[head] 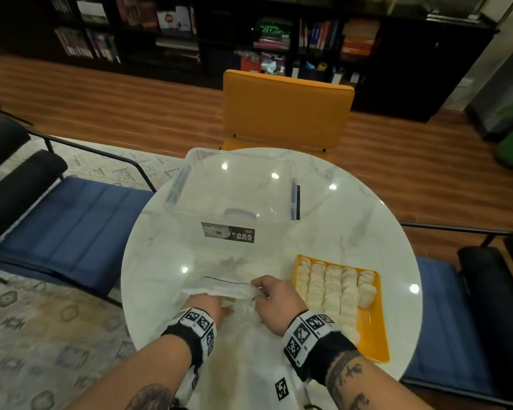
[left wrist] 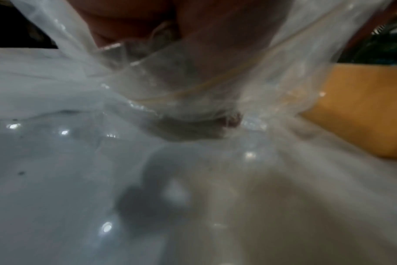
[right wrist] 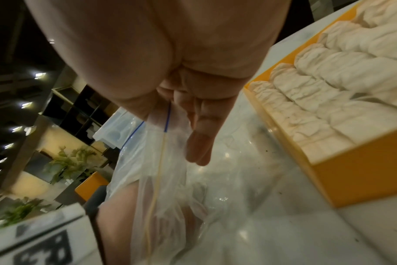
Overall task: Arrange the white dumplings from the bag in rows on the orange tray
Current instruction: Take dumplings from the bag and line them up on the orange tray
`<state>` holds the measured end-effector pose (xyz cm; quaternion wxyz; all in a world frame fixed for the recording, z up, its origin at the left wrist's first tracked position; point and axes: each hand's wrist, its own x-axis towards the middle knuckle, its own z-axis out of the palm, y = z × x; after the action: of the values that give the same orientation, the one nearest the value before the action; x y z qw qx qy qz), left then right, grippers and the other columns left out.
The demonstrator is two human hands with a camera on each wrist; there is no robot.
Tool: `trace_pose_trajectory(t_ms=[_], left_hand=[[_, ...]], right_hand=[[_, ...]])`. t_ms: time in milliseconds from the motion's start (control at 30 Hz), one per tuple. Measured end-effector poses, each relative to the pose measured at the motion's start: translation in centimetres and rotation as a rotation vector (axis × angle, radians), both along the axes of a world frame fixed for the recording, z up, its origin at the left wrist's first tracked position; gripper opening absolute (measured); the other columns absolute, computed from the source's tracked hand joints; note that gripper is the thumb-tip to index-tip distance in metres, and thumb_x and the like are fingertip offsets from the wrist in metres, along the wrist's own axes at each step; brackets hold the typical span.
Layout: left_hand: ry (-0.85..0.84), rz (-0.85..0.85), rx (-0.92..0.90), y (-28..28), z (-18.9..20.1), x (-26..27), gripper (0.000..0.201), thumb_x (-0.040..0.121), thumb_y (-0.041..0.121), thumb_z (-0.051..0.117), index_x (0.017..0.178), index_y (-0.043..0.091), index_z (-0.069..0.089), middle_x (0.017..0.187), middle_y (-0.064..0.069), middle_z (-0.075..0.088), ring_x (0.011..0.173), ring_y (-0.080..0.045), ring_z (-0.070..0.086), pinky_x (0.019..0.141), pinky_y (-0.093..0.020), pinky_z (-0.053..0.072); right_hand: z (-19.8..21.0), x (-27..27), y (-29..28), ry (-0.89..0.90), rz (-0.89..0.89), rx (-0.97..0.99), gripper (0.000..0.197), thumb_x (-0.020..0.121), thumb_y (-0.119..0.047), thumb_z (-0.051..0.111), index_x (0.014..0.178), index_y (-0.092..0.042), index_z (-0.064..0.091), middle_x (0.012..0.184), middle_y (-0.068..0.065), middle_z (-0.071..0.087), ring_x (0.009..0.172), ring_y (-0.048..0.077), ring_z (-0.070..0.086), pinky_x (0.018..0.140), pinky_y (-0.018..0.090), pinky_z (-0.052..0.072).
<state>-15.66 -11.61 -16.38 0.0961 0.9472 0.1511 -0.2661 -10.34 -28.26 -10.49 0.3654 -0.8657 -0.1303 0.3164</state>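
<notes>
A clear zip bag (head: 231, 290) lies on the marble table's near middle. My left hand (head: 205, 303) is pushed into its mouth. In the left wrist view its fingertips meet a pale lump (left wrist: 188, 130) behind blurred plastic (left wrist: 272, 80), and whether they grip it is unclear. My right hand (head: 258, 291) pinches the bag's rim and holds it up, with the zip strip (right wrist: 167, 122) between thumb and fingers (right wrist: 200, 147). To the right, the orange tray (head: 373, 335) carries several rows of white dumplings (head: 335, 288). Its near right part is bare. The tray wall (right wrist: 356, 179) stands close beside my right hand.
A clear plastic storage box (head: 190, 161) stands open at the back of the round table (head: 353, 220). An orange chair (head: 285, 110) faces me across it, and blue chairs sit at the left (head: 71, 220) and right (head: 444, 321).
</notes>
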Motion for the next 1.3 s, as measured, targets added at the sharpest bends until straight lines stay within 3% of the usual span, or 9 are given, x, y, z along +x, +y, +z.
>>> trace_pose_trajectory(t_ms=[133,300,400,633,733,867,1000,1133,1300], left_hand=[[-0.090,0.013,-0.067,0.1,-0.2,-0.5,0.027,0.092,0.035,0.055,0.117,0.028,0.063,0.116,0.001,0.067,0.104,-0.019,0.064,0.090,-0.030,0.050],[-0.321,0.085,-0.260,0.6,3.6,-1.6,0.006,0.089,0.040,0.060,0.090,0.035,0.063,0.091,0.011,0.062,0.088,-0.013,0.060,0.079,-0.023,0.046],[-0.423,0.112,-0.329,1.7,7.8,-2.9,0.017,0.084,0.045,0.067,0.075,0.041,0.052,0.080,0.014,0.060,0.082,-0.009,0.059,0.074,-0.021,0.044],[-0.610,0.614,-0.665,3.2,12.6,-2.6,0.014,0.084,0.029,0.073,0.074,0.021,0.068,0.048,0.010,0.058,0.044,-0.009,0.048,0.048,-0.024,0.039],[-0.570,0.657,-0.930,1.2,12.8,-1.6,0.018,0.087,0.023,0.072,0.082,0.007,0.067,0.054,0.006,0.063,0.042,-0.011,0.040,0.043,-0.021,0.031],[-0.421,0.623,-1.269,-3.4,13.3,0.1,0.022,0.082,0.028,0.073,0.088,0.009,0.064,0.079,-0.011,0.070,0.044,-0.014,0.039,0.044,-0.021,0.028],[-0.227,0.593,-1.518,-7.7,14.1,1.7,0.016,0.083,0.029,0.064,0.085,0.013,0.066,0.074,-0.012,0.063,0.044,-0.014,0.037,0.038,-0.017,0.024],[-0.120,0.545,-1.566,-10.2,14.4,2.7,0.026,0.083,0.038,0.060,0.084,0.013,0.070,0.078,-0.015,0.064,0.044,-0.013,0.038,0.035,-0.015,0.025],[-0.271,0.483,-1.482,-11.9,13.4,3.4,0.057,0.076,0.067,0.065,0.096,0.014,0.073,0.087,-0.018,0.072,0.045,-0.014,0.042,0.040,-0.019,0.025]], right_hand=[[-1.0,0.8,0.3,0.030,-0.080,-0.008,0.029,0.090,-0.020,0.052,0.118,-0.023,0.062,0.103,0.005,0.071,0.089,0.025,0.069,0.081,0.042,0.059],[-1.2,2.2,0.5,-0.019,-0.141,-0.029,0.023,0.097,-0.022,0.049,0.116,-0.021,0.063,0.102,0.002,0.071,0.088,0.023,0.069,0.080,0.033,0.058],[-0.7,3.3,0.5,-0.039,-0.160,-0.031,0.022,0.098,-0.023,0.049,0.115,-0.020,0.063,0.100,0.003,0.070,0.088,0.023,0.068,0.080,0.035,0.058],[2.6,4.0,-1.5,0.022,-0.091,0.058,0.058,0.086,-0.039,0.071,0.138,-0.026,0.048,0.129,-0.009,0.057,0.117,0.014,0.056,0.092,0.025,0.045],[4.9,3.5,-3.5,-0.064,-0.118,0.192,0.046,0.086,-0.029,0.071,0.129,-0.030,0.055,0.123,-0.015,0.059,0.114,0.009,0.058,0.086,0.020,0.045],[7.5,2.1,-6.4,-0.162,-0.071,0.319,0.038,0.092,-0.024,0.065,0.128,-0.036,0.058,0.119,-0.020,0.063,0.104,-0.005,0.059,0.083,0.008,0.045],[8.8,1.5,-8.8,-0.119,-0.144,0.462,0.032,0.094,-0.021,0.065,0.123,-0.035,0.062,0.106,-0.018,0.068,0.094,0.001,0.064,0.083,0.022,0.053],[9.4,1.7,-11.2,-0.175,-0.261,0.464,0.003,0.092,-0.020,0.067,0.092,-0.020,0.071,0.078,-0.003,0.071,0.075,0.010,0.065,0.070,0.028,0.052],[9.9,2.0,-13.7,-0.254,-0.446,0.411,0.012,0.090,-0.026,0.070,0.081,-0.019,0.067,0.075,0.007,0.071,0.070,0.018,0.068,0.065,0.032,0.053]])
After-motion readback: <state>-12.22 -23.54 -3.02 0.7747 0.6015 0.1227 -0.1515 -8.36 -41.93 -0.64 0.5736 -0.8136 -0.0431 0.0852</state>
